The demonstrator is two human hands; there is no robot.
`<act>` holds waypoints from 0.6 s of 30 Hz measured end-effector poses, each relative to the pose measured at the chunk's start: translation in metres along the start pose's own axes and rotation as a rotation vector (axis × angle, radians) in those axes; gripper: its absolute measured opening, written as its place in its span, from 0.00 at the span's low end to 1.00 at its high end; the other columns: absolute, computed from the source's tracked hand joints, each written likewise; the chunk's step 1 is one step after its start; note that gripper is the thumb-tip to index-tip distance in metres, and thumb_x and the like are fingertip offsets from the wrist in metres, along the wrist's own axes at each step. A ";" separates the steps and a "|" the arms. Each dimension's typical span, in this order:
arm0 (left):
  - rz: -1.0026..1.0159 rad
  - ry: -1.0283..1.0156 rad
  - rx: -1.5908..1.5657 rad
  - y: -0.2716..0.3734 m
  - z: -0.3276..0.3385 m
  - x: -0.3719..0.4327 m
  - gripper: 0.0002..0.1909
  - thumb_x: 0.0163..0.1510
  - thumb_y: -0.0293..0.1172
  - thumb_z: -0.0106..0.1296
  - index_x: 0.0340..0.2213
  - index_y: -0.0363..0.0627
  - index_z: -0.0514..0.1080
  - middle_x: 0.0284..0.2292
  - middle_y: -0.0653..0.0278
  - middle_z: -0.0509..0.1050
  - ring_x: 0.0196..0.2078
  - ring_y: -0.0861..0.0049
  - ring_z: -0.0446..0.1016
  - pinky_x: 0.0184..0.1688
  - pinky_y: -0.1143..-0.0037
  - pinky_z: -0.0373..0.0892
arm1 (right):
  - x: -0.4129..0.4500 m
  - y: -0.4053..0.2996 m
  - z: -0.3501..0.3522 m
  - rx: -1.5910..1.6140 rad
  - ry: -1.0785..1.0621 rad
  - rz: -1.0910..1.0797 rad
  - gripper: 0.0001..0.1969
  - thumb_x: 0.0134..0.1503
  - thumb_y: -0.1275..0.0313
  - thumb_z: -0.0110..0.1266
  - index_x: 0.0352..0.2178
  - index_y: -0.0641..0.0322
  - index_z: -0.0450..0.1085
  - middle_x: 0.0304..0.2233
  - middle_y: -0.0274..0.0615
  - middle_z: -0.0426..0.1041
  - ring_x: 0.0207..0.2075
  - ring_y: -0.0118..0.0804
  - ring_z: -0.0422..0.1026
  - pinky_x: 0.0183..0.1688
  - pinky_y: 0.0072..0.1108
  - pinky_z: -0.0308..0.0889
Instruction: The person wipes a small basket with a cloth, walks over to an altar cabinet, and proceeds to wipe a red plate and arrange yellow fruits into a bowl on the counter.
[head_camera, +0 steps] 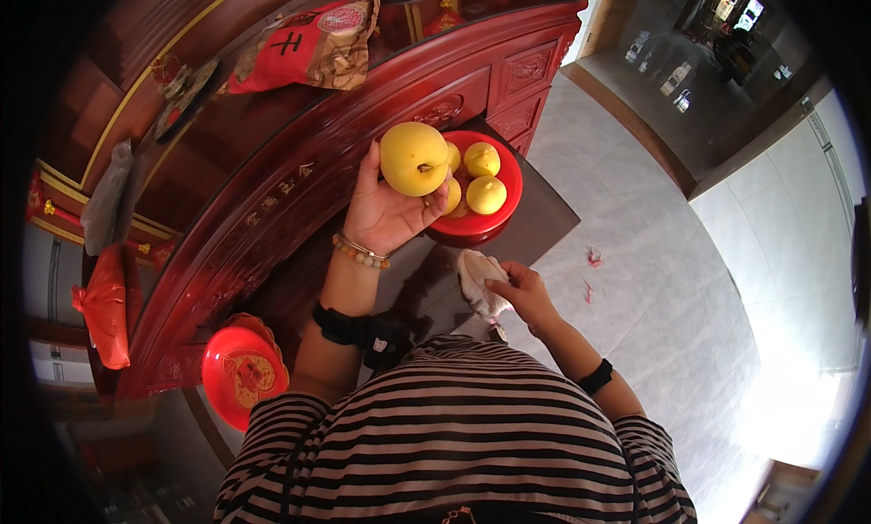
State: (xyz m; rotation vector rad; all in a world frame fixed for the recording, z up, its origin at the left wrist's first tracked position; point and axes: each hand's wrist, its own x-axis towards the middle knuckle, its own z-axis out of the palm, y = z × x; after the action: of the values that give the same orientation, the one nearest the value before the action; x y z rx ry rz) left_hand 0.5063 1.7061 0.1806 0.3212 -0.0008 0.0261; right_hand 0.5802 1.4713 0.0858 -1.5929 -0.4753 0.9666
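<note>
My left hand point(395, 214) holds up a large yellow peach point(412, 158), with the stem hollow facing me. Just behind it stands a red plastic basin point(512, 196) on a low dark table. Several more yellow peaches point(486, 194) lie in the basin, partly hidden by my left hand and the held fruit. Lower and to the right, my right hand point(524, 292) pinches a crumpled whitish cloth point(480, 279) that hangs from the fingers, apart from the peach.
A carved red wooden cabinet point(435, 75) curves along the left, bearing a red-and-brown printed bag point(306, 47). A red plastic bag point(105, 309) hangs at its left end. Another red basin point(228, 378) is at lower left. Pink scraps point(594, 257) lie on the grey tiled floor point(653, 252).
</note>
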 end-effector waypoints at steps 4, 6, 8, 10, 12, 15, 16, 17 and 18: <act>-0.010 -0.038 -0.068 0.001 -0.001 -0.005 0.39 0.43 0.57 0.48 0.48 0.38 0.54 0.41 0.54 0.61 0.41 0.65 0.65 0.46 0.70 0.64 | -0.002 -0.003 0.003 0.016 -0.008 0.009 0.14 0.47 0.74 0.53 0.36 0.69 0.65 0.29 0.37 0.70 0.30 0.24 0.67 0.35 0.14 0.61; -0.021 -0.047 -0.086 0.000 0.001 -0.006 0.39 0.44 0.57 0.48 0.48 0.38 0.54 0.41 0.53 0.61 0.41 0.65 0.65 0.46 0.70 0.64 | -0.003 -0.002 0.004 0.034 -0.003 0.016 0.14 0.47 0.74 0.53 0.36 0.69 0.65 0.29 0.37 0.70 0.30 0.24 0.67 0.34 0.14 0.61; -0.032 -0.056 -0.105 -0.002 0.001 -0.006 0.39 0.44 0.57 0.48 0.48 0.38 0.54 0.41 0.53 0.61 0.42 0.64 0.65 0.46 0.69 0.64 | -0.003 0.000 0.004 0.027 0.000 0.009 0.14 0.47 0.74 0.54 0.36 0.68 0.65 0.28 0.37 0.70 0.30 0.24 0.67 0.34 0.14 0.61; -0.054 -0.081 -0.128 -0.003 0.001 -0.006 0.39 0.44 0.57 0.48 0.48 0.38 0.54 0.42 0.53 0.61 0.42 0.64 0.64 0.46 0.69 0.63 | -0.003 0.000 0.004 0.020 0.002 0.002 0.14 0.47 0.73 0.54 0.36 0.68 0.66 0.28 0.37 0.70 0.29 0.23 0.67 0.34 0.14 0.61; -0.055 -0.076 -0.121 -0.004 0.001 -0.007 0.39 0.44 0.57 0.48 0.48 0.38 0.54 0.42 0.53 0.61 0.42 0.64 0.64 0.46 0.69 0.64 | -0.002 -0.001 0.004 0.018 0.014 0.027 0.14 0.46 0.73 0.54 0.36 0.68 0.66 0.28 0.37 0.70 0.29 0.23 0.67 0.33 0.14 0.61; -0.053 -0.060 -0.121 -0.005 0.002 -0.010 0.38 0.44 0.57 0.47 0.48 0.39 0.55 0.41 0.53 0.61 0.42 0.64 0.65 0.46 0.69 0.64 | -0.002 -0.002 0.006 0.005 0.022 0.006 0.15 0.46 0.73 0.54 0.36 0.68 0.66 0.28 0.37 0.70 0.29 0.23 0.67 0.33 0.14 0.61; -0.050 -0.049 -0.128 -0.005 0.003 -0.011 0.38 0.44 0.57 0.47 0.47 0.39 0.55 0.41 0.52 0.61 0.42 0.65 0.65 0.46 0.69 0.64 | -0.002 -0.003 0.006 0.001 0.020 0.005 0.15 0.46 0.73 0.54 0.36 0.68 0.66 0.28 0.37 0.70 0.29 0.23 0.67 0.33 0.14 0.61; -0.047 -0.050 -0.129 -0.005 0.002 -0.012 0.38 0.44 0.57 0.47 0.47 0.39 0.55 0.41 0.52 0.61 0.42 0.65 0.65 0.46 0.69 0.64 | -0.002 -0.003 0.006 -0.012 0.026 0.006 0.15 0.46 0.72 0.54 0.36 0.68 0.66 0.28 0.37 0.70 0.29 0.23 0.66 0.33 0.14 0.61; -0.038 -0.038 -0.098 -0.005 0.002 -0.013 0.36 0.45 0.56 0.48 0.47 0.40 0.57 0.41 0.53 0.63 0.41 0.66 0.65 0.44 0.70 0.65 | -0.002 -0.003 0.006 -0.026 0.031 0.007 0.15 0.46 0.72 0.54 0.36 0.68 0.66 0.28 0.37 0.70 0.29 0.23 0.66 0.32 0.14 0.61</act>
State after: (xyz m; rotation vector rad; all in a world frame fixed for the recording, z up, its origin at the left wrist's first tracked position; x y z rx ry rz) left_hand 0.4935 1.7004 0.1806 0.2234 -0.0334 -0.0180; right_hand 0.5746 1.4748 0.0890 -1.6311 -0.4628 0.9431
